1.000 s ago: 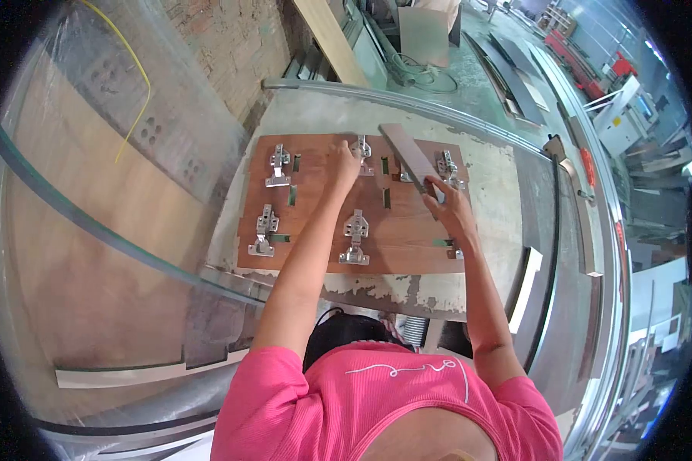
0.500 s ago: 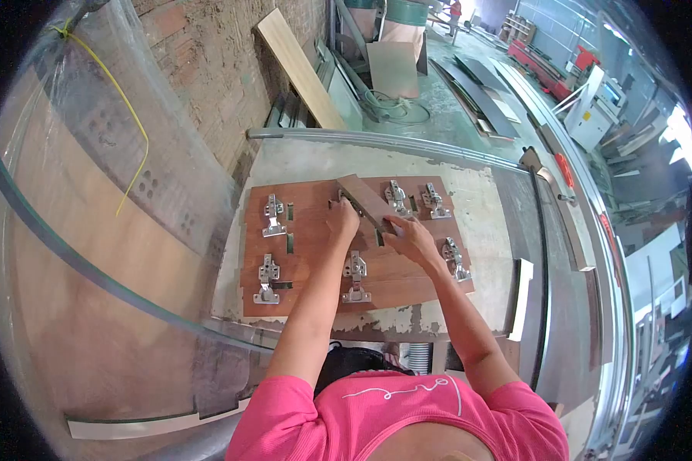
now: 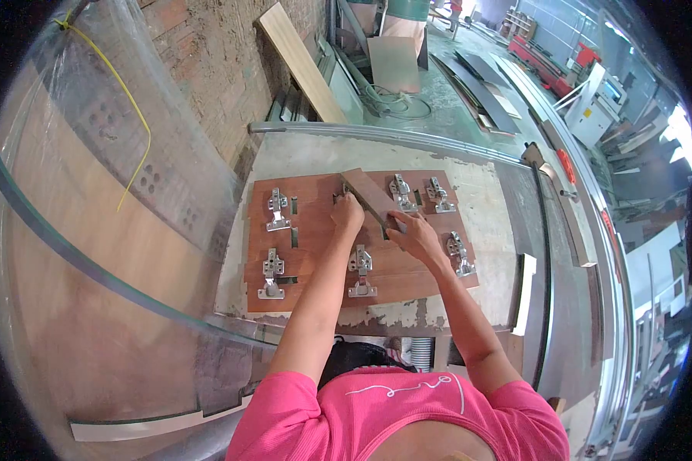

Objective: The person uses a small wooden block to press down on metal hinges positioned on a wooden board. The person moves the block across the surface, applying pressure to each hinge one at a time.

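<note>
A narrow brown wooden strip (image 3: 371, 198) is held at a slant over a wider brown wooden board (image 3: 315, 223). My right hand (image 3: 417, 237) grips the strip's near end, fingers over its top. My left hand (image 3: 349, 213) is closed at the strip's far left side, against its edge; what its fingers hold is hidden. Several metal cabinet hinges lie on the board, among them one at the left (image 3: 277, 210), one at the lower left (image 3: 271, 274), one below my hands (image 3: 362, 272) and one at the right (image 3: 460, 254). Dark slots show beside some hinges.
The board rests on a worn pale worktable (image 3: 484, 207) with a metal rail (image 3: 392, 138) along its far edge. Plastic-wrapped panels (image 3: 115, 253) stand close on the left. A plank (image 3: 300, 61) leans on the brick wall. Sheets (image 3: 477, 92) lie on the floor beyond.
The view has shifted slightly, so the board sits a little higher and further right. Both hands keep their hold, and the strip stays at nearly the same slant.
</note>
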{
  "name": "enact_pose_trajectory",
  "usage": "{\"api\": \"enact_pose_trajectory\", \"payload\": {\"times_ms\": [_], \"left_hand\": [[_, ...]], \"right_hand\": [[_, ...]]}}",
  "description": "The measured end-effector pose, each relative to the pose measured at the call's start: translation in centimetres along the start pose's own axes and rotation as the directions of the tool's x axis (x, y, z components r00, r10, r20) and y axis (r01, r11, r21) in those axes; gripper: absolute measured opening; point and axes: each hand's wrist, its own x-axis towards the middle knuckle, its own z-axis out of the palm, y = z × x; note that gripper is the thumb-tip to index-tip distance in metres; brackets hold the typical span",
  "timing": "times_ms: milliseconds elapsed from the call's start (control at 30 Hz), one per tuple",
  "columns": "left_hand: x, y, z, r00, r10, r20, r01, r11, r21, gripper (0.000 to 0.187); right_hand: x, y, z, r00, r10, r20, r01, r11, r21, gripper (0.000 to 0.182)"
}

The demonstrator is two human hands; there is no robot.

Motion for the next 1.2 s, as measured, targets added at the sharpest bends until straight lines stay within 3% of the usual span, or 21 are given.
{"api": "enact_pose_trajectory", "payload": {"times_ms": [567,667,733,800,833,900,933,1000,1033,1067,1133,1200], "left_hand": [[0.2,0.0,0.4,0.999,-0.048,-0.016,0.047,0.997,-0.061,0.027],[-0.6,0.1,-0.6,0.999,0.006,-0.040,-0.008,0.999,-0.050,0.027],[-2.4,0.4,-4.4,0.980,0.145,-0.134,-0.149,0.989,-0.024,0.028],[-5.2,0.8,-9.8,0.991,0.113,-0.073,-0.108,0.991,0.080,0.038],[-4.7,-0.3,-9.4,0.996,0.059,-0.072,-0.053,0.995,0.083,0.038],[-3.0,-2.1,-9.1,0.961,0.006,-0.275,-0.010,1.000,-0.014,0.041],[-2.7,-3.2,-9.6,0.959,-0.014,-0.282,0.011,1.000,-0.013,0.041],[-2.5,-5.2,-11.5,0.908,-0.095,-0.407,0.130,0.990,0.061,0.043],[-2.0,-7.1,-12.1,0.888,-0.245,-0.389,0.255,0.967,-0.026,0.047],[-1.9,-8.2,-12.1,0.880,-0.296,-0.372,0.297,0.953,-0.058,0.045],[-1.0,-10.5,-10.5,0.872,-0.352,-0.341,0.347,0.935,-0.079,0.046],[-0.6,-11.5,-9.4,0.880,-0.379,-0.285,0.390,0.921,-0.021,0.048]], "right_hand": [[-0.2,0.6,0.4,0.998,-0.052,-0.029,0.052,0.998,0.019,0.046],[0.1,0.6,0.2,0.996,-0.080,-0.038,0.081,0.996,0.029,0.046],[0.4,0.3,0.4,0.995,-0.097,-0.012,0.097,0.995,0.038,0.047],[1.0,-0.2,0.4,0.986,-0.162,-0.030,0.164,0.979,0.121,0.045],[1.4,-0.8,0.4,0.991,-0.131,0.024,0.127,0.985,0.113,0.045],[2.2,-1.8,1.4,0.993,-0.121,0.018,0.117,0.983,0.142,0.044],[2.5,-2.3,2.1,0.990,-0.135,0.033,0.129,0.981,0.147,0.044],[3.0,-3.6,3.0,0.953,-0.294,-0.072,0.299,0.952,0.070,0.045],[3.4,-4.7,4.0,0.973,-0.231,0.015,0.223,0.950,0.219,0.047],[3.3,-6.0,4.2,0.963,-0.270,0.025,0.259,0.943,0.208,0.047],[3.8,-6.7,5.4,0.933,-0.358,-0.023,0.357,0.918,0.173,0.046],[4.5,-7.2,6.6,0.948,-0.303,0.095,0.276,0.934,0.228,0.049]]}}
